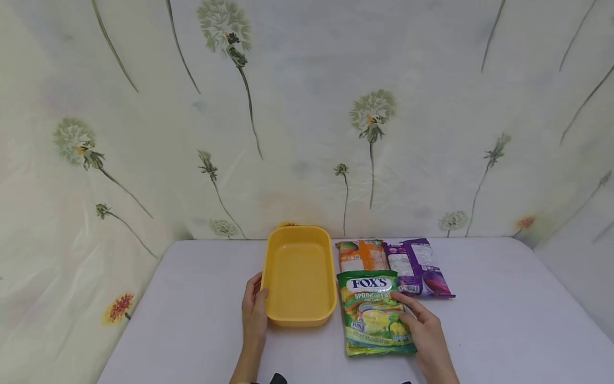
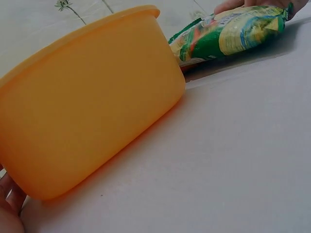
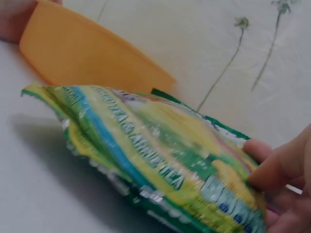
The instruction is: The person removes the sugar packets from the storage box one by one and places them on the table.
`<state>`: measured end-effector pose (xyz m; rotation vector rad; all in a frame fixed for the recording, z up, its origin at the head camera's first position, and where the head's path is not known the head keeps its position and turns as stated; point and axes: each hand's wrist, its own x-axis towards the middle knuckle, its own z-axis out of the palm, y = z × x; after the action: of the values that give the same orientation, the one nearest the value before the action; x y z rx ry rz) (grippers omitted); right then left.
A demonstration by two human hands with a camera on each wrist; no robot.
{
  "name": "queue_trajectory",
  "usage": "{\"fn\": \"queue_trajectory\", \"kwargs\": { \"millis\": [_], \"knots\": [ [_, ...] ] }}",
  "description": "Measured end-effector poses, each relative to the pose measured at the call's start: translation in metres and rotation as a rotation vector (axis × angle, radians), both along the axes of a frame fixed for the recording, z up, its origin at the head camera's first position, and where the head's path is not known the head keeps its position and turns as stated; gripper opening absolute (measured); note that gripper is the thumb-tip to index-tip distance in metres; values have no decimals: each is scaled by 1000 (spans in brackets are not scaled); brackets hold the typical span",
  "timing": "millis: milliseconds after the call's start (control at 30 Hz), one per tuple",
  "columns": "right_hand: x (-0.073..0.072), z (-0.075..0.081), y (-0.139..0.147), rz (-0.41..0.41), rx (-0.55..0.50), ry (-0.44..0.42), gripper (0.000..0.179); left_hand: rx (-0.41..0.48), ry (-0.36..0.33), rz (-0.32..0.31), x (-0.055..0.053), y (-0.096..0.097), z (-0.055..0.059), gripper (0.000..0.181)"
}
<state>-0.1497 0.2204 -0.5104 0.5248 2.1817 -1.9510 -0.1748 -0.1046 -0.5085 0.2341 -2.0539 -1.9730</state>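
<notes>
A green and yellow bag of Fox's candy (image 1: 371, 320) is held along its right edge by my right hand (image 1: 426, 333). In the right wrist view, the thumb and fingers (image 3: 284, 162) grip the bag, and a shadow lies beneath its tilted near edge. My left hand (image 1: 254, 312) holds the left side of a yellow plastic tub (image 1: 298, 323). Low in the left wrist view, part of that hand shows beside the tub wall (image 2: 92, 107). Nothing lies inside the tub. The bag stands just to the tub's right.
Behind the candy bag lie an orange packet (image 1: 366, 255) and a purple packet (image 1: 422, 266), side by side at the table's back edge. The green bag overlaps the orange one's front. A white table (image 1: 201, 314) meets a wall covering (image 1: 297, 106) printed with dandelions.
</notes>
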Motion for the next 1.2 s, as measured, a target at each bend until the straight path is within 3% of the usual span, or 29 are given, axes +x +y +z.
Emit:
{"fn": "queue_trajectory", "kwargs": {
  "millis": [433, 633, 667, 900, 1200],
  "knots": [
    [1, -3, 11, 106, 49, -83, 44, 25, -11, -22, 1, -2, -1, 38],
    [2, -3, 12, 119, 28, -92, 46, 13, -2, -9, -12, -6, -30, 37],
    [2, -3, 12, 118, 21, -89, 46, 15, 3, -10, -15, -7, -35, 37],
    [-2, -4, 14, 55, -39, -70, 42, 34, 20, -45, -17, -6, -34, 38],
    [-2, -3, 16, -41, -133, -15, 44, 21, -20, -56, -16, -8, -33, 37]
  ]
}}
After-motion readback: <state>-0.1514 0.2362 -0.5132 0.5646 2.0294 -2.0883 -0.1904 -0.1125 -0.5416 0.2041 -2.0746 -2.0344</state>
